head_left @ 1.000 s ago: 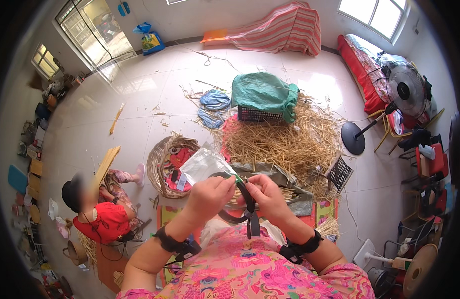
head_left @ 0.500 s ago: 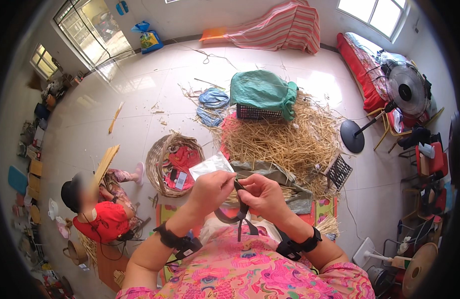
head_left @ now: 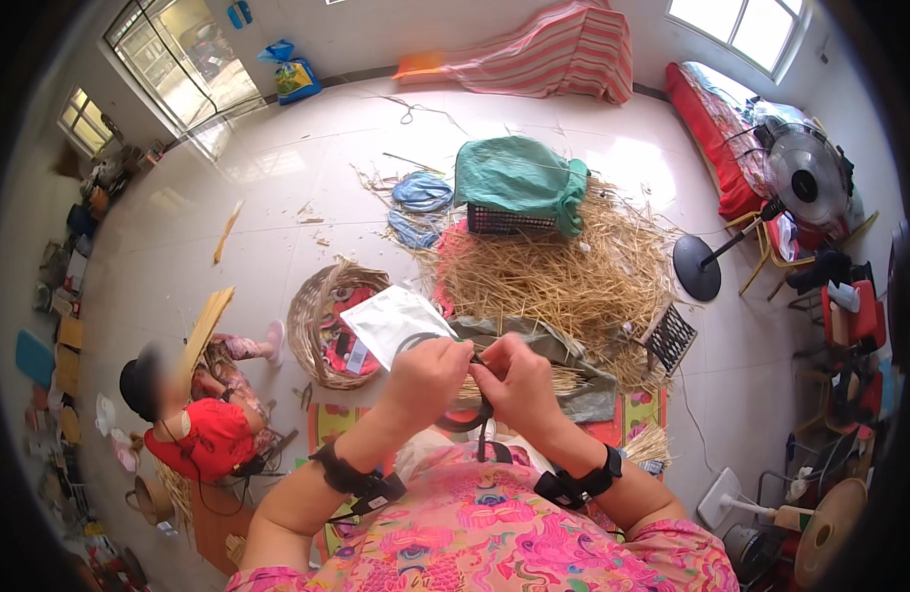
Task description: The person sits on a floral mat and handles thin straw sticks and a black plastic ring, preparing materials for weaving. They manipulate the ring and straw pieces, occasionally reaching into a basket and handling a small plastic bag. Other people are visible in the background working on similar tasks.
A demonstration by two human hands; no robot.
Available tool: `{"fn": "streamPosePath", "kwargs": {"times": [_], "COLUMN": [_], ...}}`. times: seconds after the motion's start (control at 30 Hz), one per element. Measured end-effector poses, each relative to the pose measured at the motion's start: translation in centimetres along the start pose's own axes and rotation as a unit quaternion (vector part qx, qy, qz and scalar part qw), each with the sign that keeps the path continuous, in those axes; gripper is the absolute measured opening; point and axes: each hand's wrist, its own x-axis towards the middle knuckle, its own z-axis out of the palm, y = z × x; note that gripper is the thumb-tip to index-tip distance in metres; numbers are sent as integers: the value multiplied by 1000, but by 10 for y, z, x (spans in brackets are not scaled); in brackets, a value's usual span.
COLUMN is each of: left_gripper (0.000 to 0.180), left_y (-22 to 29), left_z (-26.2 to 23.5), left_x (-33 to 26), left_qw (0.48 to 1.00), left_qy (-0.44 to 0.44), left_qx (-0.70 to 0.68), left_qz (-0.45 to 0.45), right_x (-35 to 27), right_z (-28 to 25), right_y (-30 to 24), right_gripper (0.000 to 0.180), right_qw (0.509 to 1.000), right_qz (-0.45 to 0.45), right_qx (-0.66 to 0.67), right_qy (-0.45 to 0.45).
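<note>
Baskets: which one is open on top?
The round woven basket left of the left hand; its pink contents show. The black basket has a green cover on top.

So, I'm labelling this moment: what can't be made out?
In the head view:
Grip of left hand and right hand on black band: hidden by the hands.
Wicker basket, lower right: behind the pale packet.
Black crate, inside: under the green cover.
White card, marks: too small to read.

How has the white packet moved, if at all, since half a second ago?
Yes: leftward. Against the wicker basket, the white packet now overlaps farther across the basket's right side.
</note>
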Motion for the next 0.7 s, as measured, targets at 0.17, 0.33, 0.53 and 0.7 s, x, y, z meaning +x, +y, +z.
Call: {"fn": "streamPosePath", "kwargs": {"times": [0.17, 0.33, 0.53, 0.7], "left_gripper": [15, 18, 29, 43], "left_y": [-6, 0, 6, -13], "left_z": [3, -4, -10, -37], "left_x": [-9, -12, -21, -27], "left_qw": [999, 997, 992, 991], "left_qy": [14, 4, -42, -53], "left_qx": [14, -41, -116, -114], "left_qz": [38, 62, 24, -38], "right_x": [16, 23, 7, 7], "right_z": [-7, -20, -12, -29], "right_y": [19, 25, 43, 21], "right_gripper": [50, 67, 65, 62], "right_qw": [944, 788, 737, 770], "right_qz": [173, 230, 215, 241], "right_qx": [210, 457, 539, 497], "right_qy": [-185, -342, -346, -319]}}
